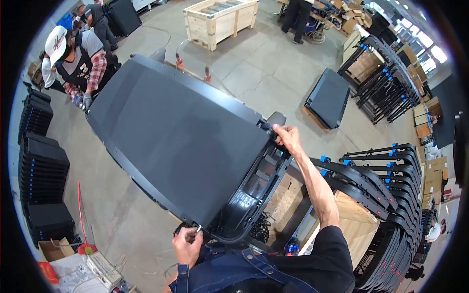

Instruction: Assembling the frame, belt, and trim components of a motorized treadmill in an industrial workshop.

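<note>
1. The landmark is a large dark grey panel [181, 136], wide and slightly curved, lying flat on a stand in the middle of the view, with a black plastic frame [259, 195] fitted along its near edge.
2. The right hand [288, 138] reaches out on a straight arm to the panel's far right corner. Its fingers [279, 129] curl down over the frame edge there, clenched on that corner rather than spread.
3. The left hand [188, 244] sits at the panel's near corner, just under the edge. Thumb and fingers are pinched together around a small silver-coloured part [199, 228] that touches the frame; what kind of part it is cannot be told.
4. A co-worker in a white cap [56, 41] stands at the panel's far left corner, gloved hand [87, 101] at its edge.
5. To the right of the panel, rows of black curved frames with blue clips [381, 185] stand stacked upright.
6. Beyond the panel lies a second dark panel [328, 97] on the floor, and farther back a wooden crate [220, 19].
7. Left of the panel, dark flat pieces [41, 166] stand in stacks.
</note>
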Demonstrator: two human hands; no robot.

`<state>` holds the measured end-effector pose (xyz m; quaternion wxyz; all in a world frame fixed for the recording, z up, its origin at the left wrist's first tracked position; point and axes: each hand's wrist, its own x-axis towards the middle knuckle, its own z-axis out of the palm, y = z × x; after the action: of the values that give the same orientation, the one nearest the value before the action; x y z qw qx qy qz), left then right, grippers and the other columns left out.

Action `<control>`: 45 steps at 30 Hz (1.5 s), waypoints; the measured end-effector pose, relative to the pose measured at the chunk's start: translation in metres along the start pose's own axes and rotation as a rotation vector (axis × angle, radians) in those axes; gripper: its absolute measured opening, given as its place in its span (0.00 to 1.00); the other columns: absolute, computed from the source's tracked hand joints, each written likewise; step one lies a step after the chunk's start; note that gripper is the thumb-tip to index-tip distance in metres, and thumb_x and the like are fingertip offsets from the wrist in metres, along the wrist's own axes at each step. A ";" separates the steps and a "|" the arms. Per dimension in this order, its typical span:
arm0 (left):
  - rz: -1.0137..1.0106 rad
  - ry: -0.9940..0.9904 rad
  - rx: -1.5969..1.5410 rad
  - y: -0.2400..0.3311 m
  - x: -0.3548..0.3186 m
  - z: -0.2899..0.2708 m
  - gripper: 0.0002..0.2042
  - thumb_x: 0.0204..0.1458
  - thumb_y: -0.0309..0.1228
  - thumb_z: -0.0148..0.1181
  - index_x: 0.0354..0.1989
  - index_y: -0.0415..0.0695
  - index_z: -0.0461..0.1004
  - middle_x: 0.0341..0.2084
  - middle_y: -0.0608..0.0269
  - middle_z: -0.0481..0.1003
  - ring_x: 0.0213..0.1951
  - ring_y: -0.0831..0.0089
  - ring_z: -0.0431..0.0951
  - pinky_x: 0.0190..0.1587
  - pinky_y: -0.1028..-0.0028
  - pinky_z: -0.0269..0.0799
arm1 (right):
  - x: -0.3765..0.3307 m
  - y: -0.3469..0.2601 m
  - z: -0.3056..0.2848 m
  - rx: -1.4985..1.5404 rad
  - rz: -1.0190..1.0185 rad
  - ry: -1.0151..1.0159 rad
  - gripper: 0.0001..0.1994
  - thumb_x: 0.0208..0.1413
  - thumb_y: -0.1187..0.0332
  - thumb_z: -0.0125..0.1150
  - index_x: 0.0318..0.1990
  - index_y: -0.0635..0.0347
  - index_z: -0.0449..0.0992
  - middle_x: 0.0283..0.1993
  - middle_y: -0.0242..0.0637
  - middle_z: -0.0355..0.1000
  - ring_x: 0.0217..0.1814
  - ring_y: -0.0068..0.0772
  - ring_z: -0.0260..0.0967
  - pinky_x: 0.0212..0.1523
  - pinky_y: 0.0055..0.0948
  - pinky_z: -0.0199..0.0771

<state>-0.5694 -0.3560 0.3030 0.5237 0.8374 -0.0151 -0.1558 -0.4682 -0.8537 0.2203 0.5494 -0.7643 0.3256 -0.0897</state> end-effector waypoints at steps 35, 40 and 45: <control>-0.318 -0.154 0.114 -0.014 0.038 0.025 0.11 0.59 0.30 0.66 0.27 0.37 0.77 0.16 0.68 0.73 0.20 0.86 0.66 0.22 0.80 0.56 | -0.276 0.279 0.104 -0.169 0.607 0.054 0.16 0.57 0.60 0.62 0.35 0.67 0.82 0.36 0.61 0.77 0.41 0.60 0.79 0.43 0.50 0.75; -0.347 -0.182 0.034 -0.017 0.041 0.017 0.13 0.58 0.30 0.66 0.22 0.43 0.73 0.14 0.72 0.69 0.18 0.86 0.63 0.22 0.80 0.52 | -0.323 0.281 0.159 -0.375 0.599 0.033 0.11 0.53 0.64 0.68 0.37 0.63 0.81 0.37 0.52 0.80 0.45 0.58 0.78 0.44 0.50 0.77; -0.372 -0.248 0.021 -0.012 0.047 0.022 0.13 0.58 0.33 0.66 0.23 0.44 0.73 0.15 0.71 0.70 0.18 0.84 0.66 0.22 0.79 0.56 | -0.327 0.292 0.186 -0.412 0.529 0.083 0.17 0.54 0.62 0.70 0.48 0.59 0.77 0.46 0.57 0.75 0.49 0.63 0.75 0.47 0.55 0.76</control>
<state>-0.5320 -0.3785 0.2725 0.4713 0.8056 0.0735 -0.3513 -0.7455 -0.5669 -0.0409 0.3738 -0.7441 0.5458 0.0927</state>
